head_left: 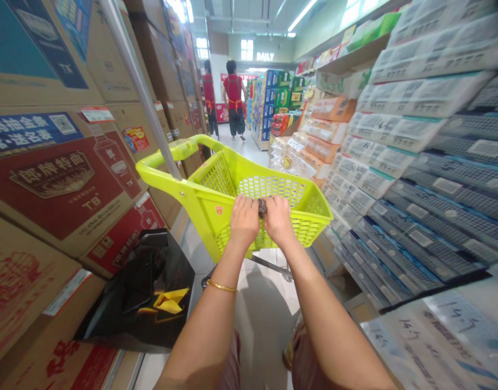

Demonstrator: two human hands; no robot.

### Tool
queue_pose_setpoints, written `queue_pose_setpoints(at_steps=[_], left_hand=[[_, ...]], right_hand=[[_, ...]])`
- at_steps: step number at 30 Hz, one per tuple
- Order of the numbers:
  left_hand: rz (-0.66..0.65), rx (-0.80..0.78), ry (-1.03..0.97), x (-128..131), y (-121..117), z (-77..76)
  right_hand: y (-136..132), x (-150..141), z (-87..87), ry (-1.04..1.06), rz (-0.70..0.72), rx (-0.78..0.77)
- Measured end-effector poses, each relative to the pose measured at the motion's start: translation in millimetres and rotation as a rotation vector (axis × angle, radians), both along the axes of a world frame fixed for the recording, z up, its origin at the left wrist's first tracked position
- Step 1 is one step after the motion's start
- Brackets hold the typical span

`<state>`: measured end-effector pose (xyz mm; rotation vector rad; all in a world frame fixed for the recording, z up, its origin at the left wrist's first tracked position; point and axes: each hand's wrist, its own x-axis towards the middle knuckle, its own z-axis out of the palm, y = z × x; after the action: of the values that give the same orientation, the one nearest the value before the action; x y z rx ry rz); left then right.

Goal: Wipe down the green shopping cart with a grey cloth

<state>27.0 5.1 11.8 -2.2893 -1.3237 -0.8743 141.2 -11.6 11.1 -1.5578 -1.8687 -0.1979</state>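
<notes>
A yellow-green shopping cart [200, 203] stands sideways in front of me, its basket to the right and its handle to the left. At the near side of the basket, my left hand [246, 219] and my right hand [278, 219] are closed side by side. Between them shows a small grey-brown crumpled cloth [262, 207], gripped from both sides; most of it is hidden in my fingers. Whether the hands also touch the basket's rim, I cannot tell. A gold bracelet [221, 286] circles my left wrist.
Stacked cartons [62, 184] line the left, beside a metal pole [139, 81]. A black bag [147, 292] with a yellow piece lies at lower left. Packs of tissue paper [399, 141] are piled on the right. Farther down the aisle walks a person in red [234, 92], mirrored at left.
</notes>
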Motion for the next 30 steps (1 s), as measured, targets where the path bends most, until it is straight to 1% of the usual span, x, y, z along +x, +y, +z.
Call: queue_pose_setpoints(at_steps=[4, 7, 10, 12, 14, 19, 22, 25, 27, 30], left_hand=[[-0.019, 0.008, 0.029, -3.3, 0.4, -1.4], [-0.021, 0.014, 0.036, -3.5, 0.6, -1.6], [-0.007, -0.002, 0.024, -1.7, 0.3, -0.8], [0.005, -0.011, 0.010, -0.1, -0.3, -0.1], [0.016, -0.013, 0.001, 1.3, -1.2, 0.6], [0.030, -0.023, -0.008, 2.8, -2.0, 1.0], [0.036, -0.028, -0.010, 1.9, -1.1, 0.6], [0.035, -0.023, 0.002, -0.2, -0.4, 0.2], [0.026, -0.015, 0.016, -1.9, 0.0, 0.0], [-0.007, 0.002, 0.043, -4.7, 1.6, -0.3]], right_hand=[[-4.3, 26.0, 1.5, -0.054, 0.025, -0.018], [-10.4, 47.9, -0.9, -0.069, -0.035, -0.009], [-15.2, 58.1, -4.1, -0.068, -0.101, 0.029], [-15.5, 55.2, -4.9, -0.067, -0.130, 0.036], [-13.2, 45.5, -4.2, -0.066, -0.135, 0.021], [-3.3, 9.9, -1.0, -0.030, -0.039, 0.002], [-0.8, -1.5, 0.9, -0.008, -0.015, 0.005], [-1.5, 3.5, 3.8, -0.027, 0.019, -0.026], [-2.7, 14.0, 5.9, -0.049, 0.027, -0.061], [-4.7, 32.5, 8.1, -0.060, 0.003, -0.109]])
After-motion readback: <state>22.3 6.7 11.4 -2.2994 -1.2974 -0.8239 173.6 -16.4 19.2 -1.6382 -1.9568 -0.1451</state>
